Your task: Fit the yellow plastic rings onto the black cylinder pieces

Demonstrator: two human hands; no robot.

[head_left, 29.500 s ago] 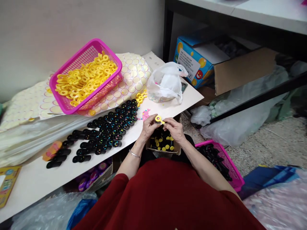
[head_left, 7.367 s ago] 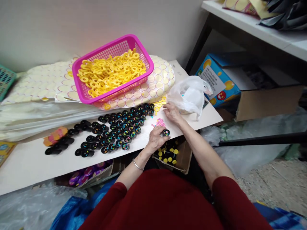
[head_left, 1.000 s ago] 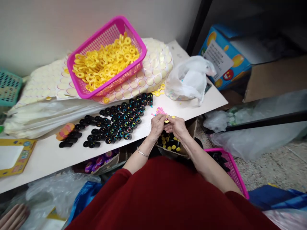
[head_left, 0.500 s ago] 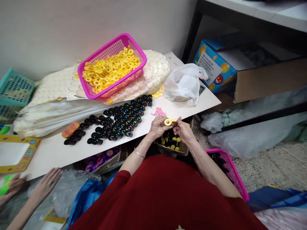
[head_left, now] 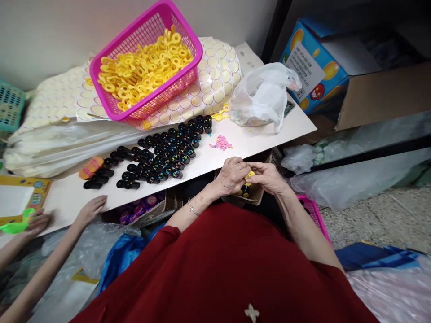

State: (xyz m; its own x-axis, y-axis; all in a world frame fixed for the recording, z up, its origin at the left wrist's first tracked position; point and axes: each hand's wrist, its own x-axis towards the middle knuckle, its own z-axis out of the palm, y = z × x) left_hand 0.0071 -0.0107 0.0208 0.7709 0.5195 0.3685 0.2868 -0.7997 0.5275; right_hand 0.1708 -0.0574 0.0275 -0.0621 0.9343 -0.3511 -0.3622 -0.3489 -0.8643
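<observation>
My left hand (head_left: 231, 177) and my right hand (head_left: 269, 176) meet just off the table's front edge, both with fingers closed. Between their fingertips shows a small yellow plastic piece (head_left: 249, 175), mostly hidden by the fingers. Whether it sits on a black tube cannot be seen. Below the hands, an open cardboard box (head_left: 257, 197) holds black tubes with yellow caps (head_left: 245, 192). On the table, several rows of open black tubes (head_left: 161, 159) stand or lie with coloured bits inside, left of a small pile of pink beads (head_left: 222, 143).
A pink basket (head_left: 197, 54) of yellow ringed pieces (head_left: 148, 67) rests on sticker sheets (head_left: 215, 63). Beyond the beads lies a white plastic bag (head_left: 269, 98). Another person's hands (head_left: 90, 210) are at the left, one holding a green object (head_left: 16, 226). A blue carton (head_left: 313, 67) stands right.
My hands have come together over the yellow piece, whose ring and stem showed plainly before. The view has shifted. The other person's hand has moved onto the table edge.
</observation>
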